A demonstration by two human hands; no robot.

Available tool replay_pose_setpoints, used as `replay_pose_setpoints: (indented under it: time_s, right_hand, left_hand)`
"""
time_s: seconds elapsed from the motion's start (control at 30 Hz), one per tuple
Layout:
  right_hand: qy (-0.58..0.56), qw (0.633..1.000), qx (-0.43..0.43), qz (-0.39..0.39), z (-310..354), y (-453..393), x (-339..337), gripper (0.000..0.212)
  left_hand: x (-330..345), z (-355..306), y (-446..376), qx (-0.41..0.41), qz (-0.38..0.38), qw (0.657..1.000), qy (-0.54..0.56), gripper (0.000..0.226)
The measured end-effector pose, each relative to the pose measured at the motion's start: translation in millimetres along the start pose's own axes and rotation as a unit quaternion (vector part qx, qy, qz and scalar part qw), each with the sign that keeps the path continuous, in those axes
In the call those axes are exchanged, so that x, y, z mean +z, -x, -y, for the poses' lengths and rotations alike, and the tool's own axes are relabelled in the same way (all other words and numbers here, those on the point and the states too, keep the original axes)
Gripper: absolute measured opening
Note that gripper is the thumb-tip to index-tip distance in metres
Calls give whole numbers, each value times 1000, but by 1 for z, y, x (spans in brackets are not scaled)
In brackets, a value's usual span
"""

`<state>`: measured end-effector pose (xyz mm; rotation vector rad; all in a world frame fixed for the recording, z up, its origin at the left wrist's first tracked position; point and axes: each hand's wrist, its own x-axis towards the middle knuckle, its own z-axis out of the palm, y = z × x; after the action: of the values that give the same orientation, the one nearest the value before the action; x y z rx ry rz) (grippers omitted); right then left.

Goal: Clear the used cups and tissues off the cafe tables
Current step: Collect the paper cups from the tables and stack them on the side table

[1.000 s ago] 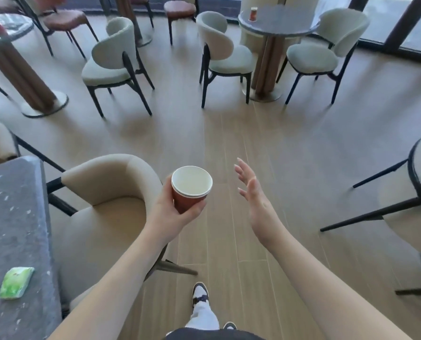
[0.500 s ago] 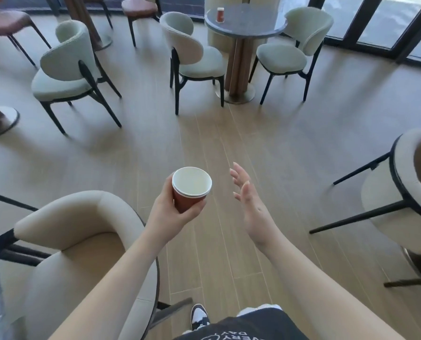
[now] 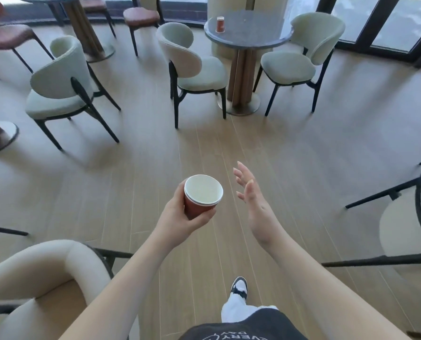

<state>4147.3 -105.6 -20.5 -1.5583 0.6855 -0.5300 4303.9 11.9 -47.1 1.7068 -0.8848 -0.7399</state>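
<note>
Stacked red cups carried across the cafe floor

A cream armchair [image 3: 40, 278] fills the lower left corner; the left hand [image 3: 180, 217] curls its fingers and thumb round the red paper cups [image 3: 202, 195], two nested by the doubled white rim, upright and empty over the wood floor; just beside them the right hand [image 3: 256, 204] hangs with fingers straight and spread, holding nothing; further off, a second red cup [image 3: 220, 24] stands on the round dark table [image 3: 248, 35], between two pale green chairs
</note>
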Motion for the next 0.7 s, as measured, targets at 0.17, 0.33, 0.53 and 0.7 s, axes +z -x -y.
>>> replay_pose_setpoints:
  time_s: [0.17, 0.33, 0.53, 0.7]
  right_hand:
    - [-8, 1000, -6, 21, 3, -63, -48, 75]
    - [-13, 1000, -8, 11, 5, -116, -80, 74]
    - [-12, 1000, -8, 2, 5, -181, -93, 75]
    - [1, 1000, -3, 2, 2, -252, -91, 71]
  left_hand:
    - [30, -30, -69, 2, 3, 1000, -1, 68]
    - [44, -41, -124, -11, -9, 1000, 9, 74]
    - [40, -39, -192, -7, -12, 1000, -13, 62]
    - [20, -33, -265, 7, -20, 1000, -9, 61]
